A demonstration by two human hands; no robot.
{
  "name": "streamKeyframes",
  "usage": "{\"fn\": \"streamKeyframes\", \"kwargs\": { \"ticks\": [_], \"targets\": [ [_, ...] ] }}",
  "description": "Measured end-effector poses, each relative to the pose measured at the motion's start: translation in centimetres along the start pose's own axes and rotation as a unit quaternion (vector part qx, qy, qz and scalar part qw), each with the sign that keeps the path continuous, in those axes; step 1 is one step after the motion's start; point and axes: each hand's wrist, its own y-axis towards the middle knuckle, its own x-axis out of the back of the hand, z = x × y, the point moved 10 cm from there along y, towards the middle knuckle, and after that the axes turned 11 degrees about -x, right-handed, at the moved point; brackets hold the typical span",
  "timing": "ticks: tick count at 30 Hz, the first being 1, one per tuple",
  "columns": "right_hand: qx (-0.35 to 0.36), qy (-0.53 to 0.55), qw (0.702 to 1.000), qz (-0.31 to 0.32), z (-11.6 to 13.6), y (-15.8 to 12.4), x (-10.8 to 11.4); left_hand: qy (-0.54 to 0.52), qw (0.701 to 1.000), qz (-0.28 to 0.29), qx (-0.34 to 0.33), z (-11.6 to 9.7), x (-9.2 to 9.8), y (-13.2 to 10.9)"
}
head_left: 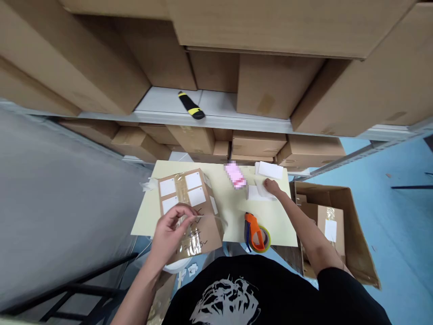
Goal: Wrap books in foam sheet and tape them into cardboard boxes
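Carton sits taped and white-labelled at nine o'clock on the cream table, left hand pinching a pale strip, right hand closed on a sheet, loaded shelf at twelve!

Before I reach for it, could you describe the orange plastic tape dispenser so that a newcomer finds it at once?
Find the pale yellow rectangular table. Along its near edge, right of the brown cardboard box with white labels, lies the orange tape dispenser. Unlike the box and the white paper sheets beyond it, it is orange and holds a tape roll.
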Motion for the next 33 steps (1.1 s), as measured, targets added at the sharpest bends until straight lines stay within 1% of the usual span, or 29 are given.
{"fn": "streamKeyframes", "kwargs": {
  "ticks": [2,3,4,6,8,10,12,13,14,16,18,21,26,33],
  "targets": [
    [0.041,0.007,0.999,-0.024,2.0,-1.2,0.3,0.009,0.996,-0.076,0.040,0.6,4.2,-0.8],
    [0.063,0.015,0.997,-0.037,3.2,-2.1,0.5,0.013,0.993,-0.101,0.055,1.1,5.8,-1.0],
    [0.086,0.026,0.995,-0.051,4.5,-3.1,0.7,0.014,0.990,-0.119,0.068,1.6,7.1,-1.2],
    [0.126,0.051,0.988,-0.075,7.2,-6.0,0.9,0.003,0.987,-0.135,0.090,3.1,8.9,-1.4],
    [0.158,0.076,0.982,-0.077,10.0,-9.6,0.2,-0.018,0.985,-0.137,0.105,4.6,9.7,-1.4],
    [0.186,0.091,0.977,-0.041,13.0,-13.6,-2.0,-0.042,0.983,-0.132,0.121,6.0,9.9,-1.2],
    [0.212,0.102,0.972,0.025,16.0,-17.7,-5.2,-0.065,0.981,-0.124,0.137,7.3,9.8,-0.8],
    [0.219,0.122,0.965,0.081,17.3,-19.4,-7.3,-0.073,0.979,-0.120,0.144,7.9,9.7,-0.6],
    [0.222,0.133,0.959,0.116,18.5,-21.0,-9.0,-0.081,0.979,-0.117,0.149,8.5,9.7,-0.2],
    [0.215,0.146,0.955,0.146,20.2,-22.8,-11.6,-0.093,0.977,-0.111,0.154,9.6,9.5,0.5],
    [0.201,0.142,0.960,0.132,21.0,-23.2,-13.1,-0.104,0.977,-0.102,0.157,10.7,9.3,1.1],
    [0.188,0.127,0.969,0.096,21.3,-22.9,-14.2,-0.120,0.975,-0.086,0.164,12.6,8.9,1.9],
    [0.179,0.097,0.978,0.038,21.4,-22.7,-14.8,-0.125,0.975,-0.066,0.169,15.3,8.1,2.9],
    [0.163,0.052,0.984,-0.043,22.7,-22.0,-15.0,-0.063,0.985,-0.065,0.150,18.0,8.2,4.5]
  ]
}}
